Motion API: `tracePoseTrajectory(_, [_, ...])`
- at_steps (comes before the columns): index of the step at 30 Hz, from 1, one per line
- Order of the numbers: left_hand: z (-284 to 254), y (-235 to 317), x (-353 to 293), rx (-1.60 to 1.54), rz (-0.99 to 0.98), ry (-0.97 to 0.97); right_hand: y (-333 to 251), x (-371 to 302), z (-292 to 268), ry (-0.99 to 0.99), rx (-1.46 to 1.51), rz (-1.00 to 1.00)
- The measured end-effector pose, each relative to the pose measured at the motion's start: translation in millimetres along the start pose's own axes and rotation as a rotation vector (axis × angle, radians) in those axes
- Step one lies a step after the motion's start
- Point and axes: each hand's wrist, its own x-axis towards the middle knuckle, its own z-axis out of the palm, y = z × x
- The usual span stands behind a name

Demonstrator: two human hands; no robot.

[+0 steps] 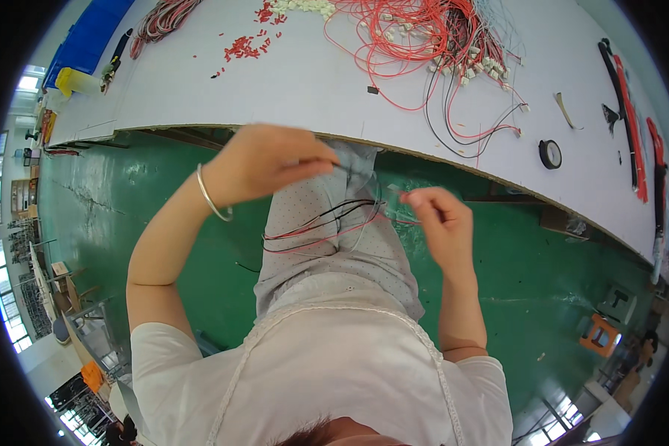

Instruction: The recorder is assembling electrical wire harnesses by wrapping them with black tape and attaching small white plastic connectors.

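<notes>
Above my lap, my left hand (267, 165), with a silver bangle at its wrist, is closed. Its fingertips pinch a thin dark wire, slightly smeared by motion. My right hand (442, 219) is apart from it on the right, thumb and forefinger pressed together on a red wire end; a small pale piece shows beside those fingertips, too blurred to name. Between the hands, a loose bundle of black, red and white wires (320, 229) lies across my thighs. Part of its path to each hand is hard to follow.
The white table (297, 97) curves ahead of my hands. On it are a tangle of red wires with white connectors (424, 37), small red pieces (245, 48), a black tape roll (550, 154), a yellow-lidded container (74, 82) and red and black bundles (632, 126).
</notes>
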Motion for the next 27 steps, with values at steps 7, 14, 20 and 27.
tracePoseTrajectory(7, [-44.8, -90.5, 62.1, -0.157, -0.189, 0.094, -2.2, 24.7, -0.4, 0.283, -0.068, 0.065])
tracePoseTrajectory(14, [-32.6, -126.4, 122.3, -0.489, -0.513, 0.060, 20.3, 29.4, 44.2, 0.122, -0.027, 0.108])
tracePoseTrajectory(20, [0.9, -157.3, 143.5, -0.540, -0.359, 0.202, 15.3, 40.3, 77.4, 0.033, -0.155, -0.028])
tracePoseTrajectory(27, [5.5, -149.1, 161.3, -0.357, -0.339, 0.237, 25.0, 52.0, 77.1, 0.067, -0.139, -0.041])
